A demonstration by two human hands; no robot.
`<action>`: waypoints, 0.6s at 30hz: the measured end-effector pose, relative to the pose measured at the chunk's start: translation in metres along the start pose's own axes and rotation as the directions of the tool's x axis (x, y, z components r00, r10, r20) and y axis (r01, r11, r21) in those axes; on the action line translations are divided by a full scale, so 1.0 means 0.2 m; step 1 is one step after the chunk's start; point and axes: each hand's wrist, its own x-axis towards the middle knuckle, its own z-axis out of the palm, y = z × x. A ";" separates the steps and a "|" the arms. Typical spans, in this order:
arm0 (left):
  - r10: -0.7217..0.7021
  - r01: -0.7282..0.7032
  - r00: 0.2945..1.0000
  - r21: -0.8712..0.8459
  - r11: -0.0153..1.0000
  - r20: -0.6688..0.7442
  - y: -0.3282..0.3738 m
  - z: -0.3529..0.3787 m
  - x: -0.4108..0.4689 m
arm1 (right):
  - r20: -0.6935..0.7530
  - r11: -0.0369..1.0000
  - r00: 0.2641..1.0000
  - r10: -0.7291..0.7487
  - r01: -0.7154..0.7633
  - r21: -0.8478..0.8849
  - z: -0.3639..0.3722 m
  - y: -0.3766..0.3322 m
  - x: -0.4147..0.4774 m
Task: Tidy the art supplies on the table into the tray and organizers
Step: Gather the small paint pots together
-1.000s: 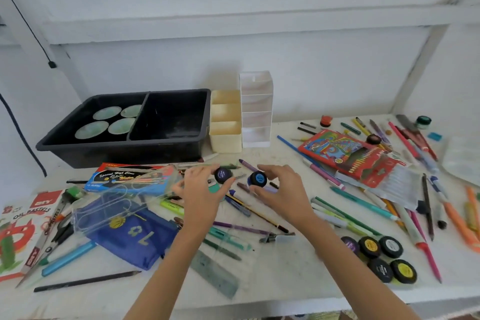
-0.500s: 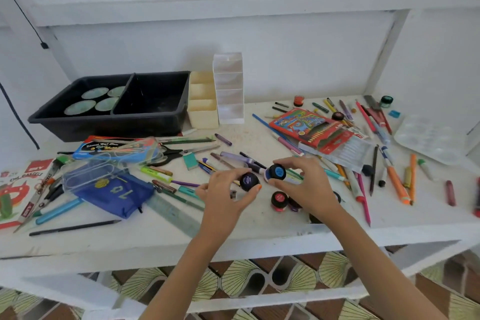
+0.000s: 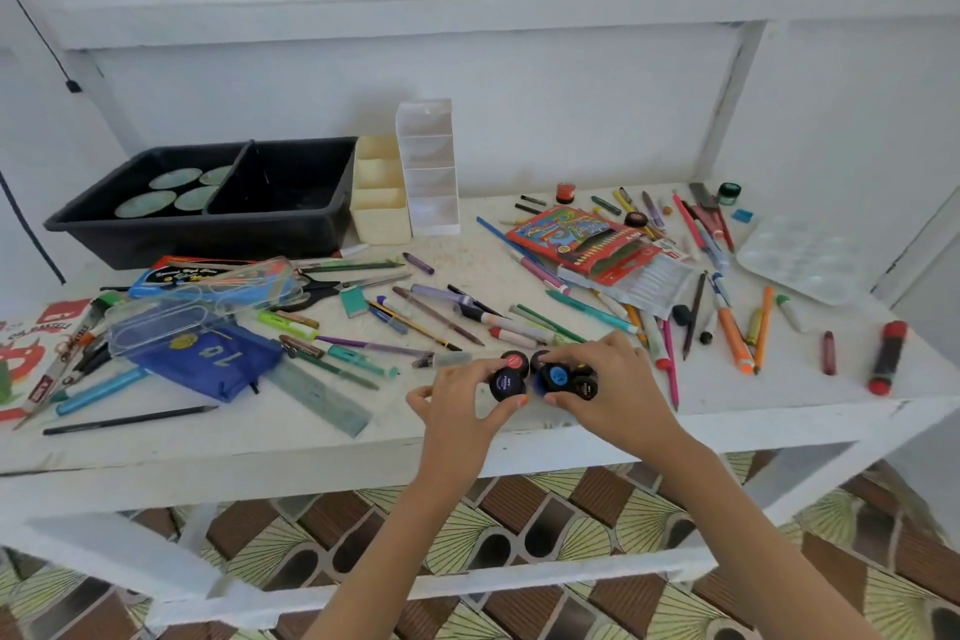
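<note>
My left hand (image 3: 460, 405) pinches a small black paint pot with a dark purple lid (image 3: 506, 384) near the table's front edge. My right hand (image 3: 608, 390) grips a black pot with a blue lid (image 3: 556, 376), down among a cluster of other black pots (image 3: 584, 382); a red-lidded pot (image 3: 515, 360) stands just behind. At the back left is the black two-part tray (image 3: 291, 218), its left half holding round green dishes (image 3: 145, 203). Beside it stand a cream organizer (image 3: 382, 218) and a white tiered organizer (image 3: 431, 203).
Pens, pencils and markers lie scattered across the white table (image 3: 467, 431). A red crayon box (image 3: 576, 237) and a clear palette (image 3: 800, 260) sit at the right. A blue pouch (image 3: 208, 359), clear case (image 3: 171, 322), ruler (image 3: 317, 395) and scissors (image 3: 317, 288) lie at the left.
Both hands have come down and to the right with their pots, from mid-table to the cluster of pots at the front edge. The camera has tilted down.
</note>
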 end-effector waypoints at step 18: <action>-0.044 -0.005 0.979 0.240 0.971 0.200 0.02 0.04 0.03 | 0.055 0.951 0.986 -0.159 0.167 -0.261 0.07 0.05 -0.01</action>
